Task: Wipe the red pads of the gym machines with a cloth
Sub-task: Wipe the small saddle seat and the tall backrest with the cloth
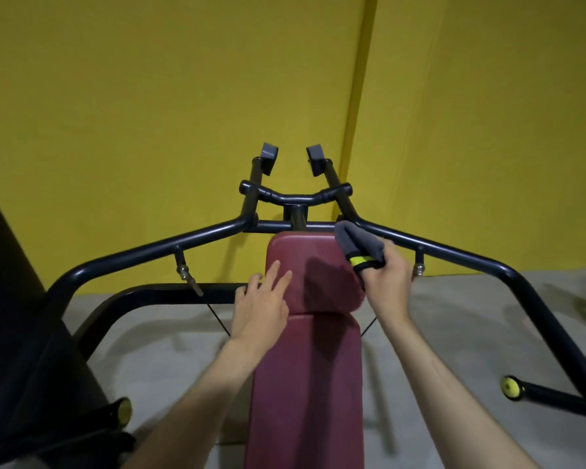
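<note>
Two red pads run up the middle of the view: a long lower pad (pixel 307 394) and a shorter upper pad (pixel 305 262) above it. My left hand (pixel 261 306) lies with straight fingers on the left edge of the upper pad. My right hand (pixel 388 282) grips a dark grey cloth (pixel 357 243) with a yellow-green band, holding it at the upper pad's top right corner.
The machine's black tubular frame (pixel 142 248) spreads left and right behind the pads, with two square pads (pixel 269 157) on posts at the back. A yellow-capped handle (pixel 511 387) juts at right, another (pixel 124 409) at lower left. A yellow wall stands behind; the floor is grey.
</note>
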Demonstrator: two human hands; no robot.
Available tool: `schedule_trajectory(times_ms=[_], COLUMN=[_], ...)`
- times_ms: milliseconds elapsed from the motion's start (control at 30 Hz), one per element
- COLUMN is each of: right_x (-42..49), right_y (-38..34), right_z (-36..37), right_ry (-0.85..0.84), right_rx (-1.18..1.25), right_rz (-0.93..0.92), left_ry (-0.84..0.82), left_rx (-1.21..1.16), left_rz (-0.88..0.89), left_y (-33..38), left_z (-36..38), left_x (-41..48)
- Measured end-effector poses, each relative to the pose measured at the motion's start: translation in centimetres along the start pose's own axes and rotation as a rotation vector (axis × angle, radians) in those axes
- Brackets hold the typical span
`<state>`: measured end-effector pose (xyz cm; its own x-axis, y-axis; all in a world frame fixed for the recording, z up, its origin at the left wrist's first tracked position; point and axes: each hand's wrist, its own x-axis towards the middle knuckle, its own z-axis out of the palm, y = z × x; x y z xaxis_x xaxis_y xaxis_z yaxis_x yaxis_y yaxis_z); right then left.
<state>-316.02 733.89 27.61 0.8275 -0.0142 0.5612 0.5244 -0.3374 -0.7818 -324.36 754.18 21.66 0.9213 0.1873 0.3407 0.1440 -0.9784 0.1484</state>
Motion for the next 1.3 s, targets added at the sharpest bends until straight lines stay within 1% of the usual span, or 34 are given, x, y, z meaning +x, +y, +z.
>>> schedule_trajectory(times_ms=[33, 67, 133, 200, 267, 300, 367, 467, 533, 633, 700, 767, 833, 900, 967, 1033, 1100, 1200, 1233, 1300], right_x=[2.0, 4.0, 7.2, 8.5, 7.9, 7.4, 6.5, 7.2, 8.4, 10.1, 10.7, 10.5, 9.0, 7.3, 7.1, 8.3, 9.8, 11.4, 11.6, 11.1], right_y=[-0.4, -0.7, -0.6, -1.0, -1.8, -1.9, -1.4, 0.1, 1.4, 4.0, 4.5, 3.0, 0.7, -0.9, -1.1, 0.2, 1.8, 4.8, 5.6, 7.2], right_z=[1.4, 3.0, 6.3, 10.0, 13.6, 15.2, 17.1, 16.2, 13.6, 9.0, 8.4, 10.8, 14.5, 17.0, 17.1, 15.2, 12.6, 8.5, 7.7, 6.9], right_ry=[0.011, 0.000, -0.064, -0.193, -0.318, -0.355, -0.372, -0.364, -0.339, -0.219, -0.178, -0.177, -0.233, -0.323, -0.394, -0.413, -0.345, -0.248, -0.216, -0.115], right_rx=[-0.086, -0.168, -0.331, -0.507, -0.631, -0.655, -0.645, -0.535, -0.565, -0.683, -0.678, -0.653, -0.591, -0.534, -0.517, -0.509, -0.534, -0.498, -0.435, -0.232], right_rz=[-0.095, -0.152, -0.214, -0.252, -0.318, -0.366, -0.464, -0.582, -0.532, -0.341, -0.251, -0.287, -0.365, -0.456, -0.551, -0.554, -0.458, -0.223, -0.143, -0.003], left_ry=[0.007, 0.014, 0.011, 0.012, 0.055, 0.085, 0.123, 0.154, 0.126, 0.059, 0.059, 0.066, 0.082, 0.102, 0.128, 0.150, 0.166, 0.176, 0.182, 0.205], left_rx=[0.002, -0.006, -0.049, -0.072, -0.114, -0.140, -0.151, -0.184, -0.244, -0.354, -0.409, -0.425, -0.416, -0.414, -0.407, -0.400, -0.406, -0.467, -0.492, -0.510], left_rz=[0.021, 0.039, 0.049, 0.044, 0.031, 0.028, 0.031, 0.020, 0.020, 0.063, 0.085, 0.086, 0.069, 0.051, 0.035, 0.042, 0.058, 0.069, 0.082, 0.118], left_y=[-0.5, -0.9, -1.6, -2.2, -2.4, -2.5, -2.5, -2.7, -3.0, -3.3, -3.3, -3.4, -3.4, -3.3, -3.2, -3.1, -3.0, -2.9, -3.1, -3.2], left_z=[0.4, 0.9, 2.0, 3.4, 4.5, 5.0, 5.7, 6.0, 5.8, 5.5, 5.3, 5.4, 5.6, 5.7, 5.9, 6.0, 5.9, 5.7, 5.6, 5.7], left_x=[0.8, 1.5, 2.4, 3.0, 3.2, 3.4, 3.6, 3.9, 3.9, 3.8, 3.8, 3.9, 4.0, 4.1, 4.1, 3.9, 3.9, 3.8, 3.8, 3.7])
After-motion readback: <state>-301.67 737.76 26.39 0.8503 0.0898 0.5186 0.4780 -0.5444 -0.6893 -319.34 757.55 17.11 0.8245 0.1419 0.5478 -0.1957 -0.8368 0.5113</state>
